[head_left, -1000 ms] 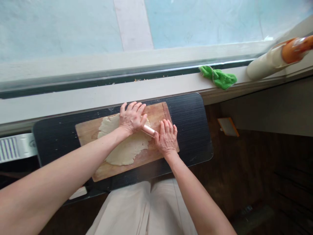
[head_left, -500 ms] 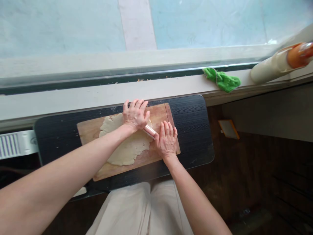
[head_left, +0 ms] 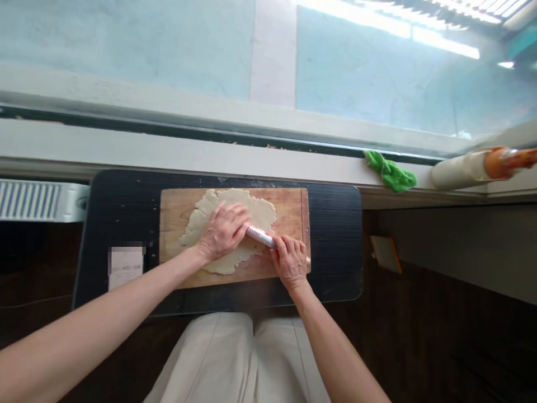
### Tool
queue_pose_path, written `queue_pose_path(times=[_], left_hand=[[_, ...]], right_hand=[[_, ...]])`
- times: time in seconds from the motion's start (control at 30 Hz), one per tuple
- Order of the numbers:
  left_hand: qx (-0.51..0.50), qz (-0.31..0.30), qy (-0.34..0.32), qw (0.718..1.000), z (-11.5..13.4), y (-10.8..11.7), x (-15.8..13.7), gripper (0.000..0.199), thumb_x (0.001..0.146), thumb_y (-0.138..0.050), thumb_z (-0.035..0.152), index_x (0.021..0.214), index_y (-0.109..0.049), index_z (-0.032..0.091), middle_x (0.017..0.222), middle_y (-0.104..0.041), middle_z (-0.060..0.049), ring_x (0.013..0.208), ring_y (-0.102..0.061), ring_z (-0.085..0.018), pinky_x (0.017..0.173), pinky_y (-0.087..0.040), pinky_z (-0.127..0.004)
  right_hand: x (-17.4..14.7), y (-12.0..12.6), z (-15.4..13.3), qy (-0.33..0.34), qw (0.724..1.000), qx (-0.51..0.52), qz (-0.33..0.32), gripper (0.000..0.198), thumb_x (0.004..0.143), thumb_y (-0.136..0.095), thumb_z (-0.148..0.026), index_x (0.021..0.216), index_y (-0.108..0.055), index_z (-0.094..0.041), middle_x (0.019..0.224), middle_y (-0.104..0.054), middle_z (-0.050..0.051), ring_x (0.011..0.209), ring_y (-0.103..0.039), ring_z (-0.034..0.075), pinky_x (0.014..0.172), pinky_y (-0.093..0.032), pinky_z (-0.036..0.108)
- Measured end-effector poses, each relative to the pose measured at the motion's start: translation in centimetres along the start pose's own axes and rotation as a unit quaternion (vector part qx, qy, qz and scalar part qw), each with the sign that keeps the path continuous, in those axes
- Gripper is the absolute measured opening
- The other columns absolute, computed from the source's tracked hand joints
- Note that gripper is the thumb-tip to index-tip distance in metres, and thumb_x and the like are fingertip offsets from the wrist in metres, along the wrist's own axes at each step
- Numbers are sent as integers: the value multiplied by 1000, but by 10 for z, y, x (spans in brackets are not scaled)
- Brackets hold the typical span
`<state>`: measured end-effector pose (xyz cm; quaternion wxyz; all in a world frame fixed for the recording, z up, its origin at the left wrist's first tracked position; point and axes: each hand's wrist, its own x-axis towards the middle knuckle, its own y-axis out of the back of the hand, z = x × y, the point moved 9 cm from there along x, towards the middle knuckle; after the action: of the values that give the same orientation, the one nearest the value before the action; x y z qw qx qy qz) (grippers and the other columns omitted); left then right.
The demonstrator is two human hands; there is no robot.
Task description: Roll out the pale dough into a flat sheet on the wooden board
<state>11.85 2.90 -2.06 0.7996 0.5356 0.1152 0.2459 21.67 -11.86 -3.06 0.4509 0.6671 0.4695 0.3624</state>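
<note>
A thin sheet of dough (head_left: 255, 210) with ragged edges lies on a wooden board (head_left: 174, 215). Across it, at a slant, rests a slim white cylinder (head_left: 260, 235) with red print. My left hand (head_left: 225, 228) is over the cylinder's far-left end, fingers bent around it and slightly blurred. Around the near-right end curl the fingers of my right hand (head_left: 290, 258), beside the dough's right edge. A pale tip of the cylinder shows past that hand. The palms hide both gripped parts.
Under the board is a black table (head_left: 335, 240). A pale blurred rectangle (head_left: 126, 266) lies on its left. On the window sill sit a green cloth (head_left: 391, 172) and a white bottle with an orange top (head_left: 461, 169). A radiator (head_left: 39, 200) stands left.
My view has turned, so the board now looks straighter. Both hands have come nearer to me over the board with the cylinder. Their fingers, stretched out before, are now curled.
</note>
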Motion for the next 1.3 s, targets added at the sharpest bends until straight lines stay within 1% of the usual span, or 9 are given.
queue_pose_path(times=[0.07, 0.13, 0.27, 0.4, 0.5, 0.63, 0.8, 1.03, 1.3], left_hand=[[0, -33, -46, 998, 2, 7, -33, 36, 86, -46, 24, 120, -57, 25, 122, -62, -5, 118, -53, -24, 113, -19, -51], [12, -38, -43, 998, -4, 18, -55, 35, 85, -47, 22, 118, -59, 26, 113, -66, -4, 108, -57, -23, 110, -24, -50], [47, 10, 88, 995, -42, 45, -79, 33, 84, -50, 26, 115, -59, 22, 112, -64, -8, 105, -56, -26, 97, -38, -46], [51, 78, 219, 971, -79, 58, -80, 38, 83, -50, 37, 115, -60, 19, 117, -59, -12, 110, -54, -29, 96, -39, -46], [42, 137, 307, 941, -97, 57, -66, 48, 87, -44, 38, 130, -50, 18, 135, -50, -14, 125, -44, -30, 105, -30, -50], [34, 141, 353, 924, -89, 41, -70, 58, 89, -38, 40, 143, -35, 19, 150, -35, -12, 139, -26, -31, 113, -11, -55], [28, 106, 306, 946, -52, 28, -103, 60, 90, -37, 40, 146, -31, 20, 149, -37, -12, 140, -28, -29, 114, -11, -54], [32, 100, 351, 930, -91, 31, -66, 61, 89, -36, 42, 145, -33, 17, 152, -31, -11, 141, -25, -30, 114, -7, -56], [28, 94, 283, 954, -40, 22, -112, 60, 90, -38, 37, 147, -29, 20, 149, -37, -10, 141, -28, -27, 115, -12, -52]], right_hand=[[4, 0, -5, 38, 999, -3, -29, 37, 92, -52, -37, 125, -52, -21, 112, -61, 9, 97, -53, 22, 88, -39, 37], [23, 1, -14, 91, 994, 5, -68, 38, 89, -56, -37, 124, -53, -21, 109, -61, 9, 97, -52, 23, 86, -41, 37], [92, -3, -48, 165, 974, 69, -138, 27, 89, -56, -40, 109, -60, -22, 104, -61, 6, 97, -53, 21, 86, -42, 32], [165, -22, -67, 109, 982, 91, -126, 30, 95, -42, -37, 112, -57, -18, 101, -61, 7, 95, -54, 19, 85, -43, 30], [186, -33, -70, 67, 995, 29, -68, 32, 93, -41, -26, 121, -53, -17, 118, -55, 11, 107, -48, 23, 93, -39, 37], [156, -32, -73, 69, 997, -7, -27, 39, 90, -41, -23, 128, -48, -16, 130, -48, 12, 117, -41, 25, 100, -33, 41], [100, -25, -74, 82, 996, -17, -37, 39, 87, -44, -23, 125, -51, -16, 132, -47, 12, 123, -38, 25, 107, -28, 43], [154, -36, -66, 51, 997, -34, -36, 54, 86, -42, -26, 138, -38, -11, 145, -36, 15, 136, -27, 28, 113, -17, 51], [81, -29, -73, 103, 993, -35, -50, 50, 90, -41, -29, 138, -41, -14, 147, -38, 12, 139, -25, 25, 114, -19, 48]])
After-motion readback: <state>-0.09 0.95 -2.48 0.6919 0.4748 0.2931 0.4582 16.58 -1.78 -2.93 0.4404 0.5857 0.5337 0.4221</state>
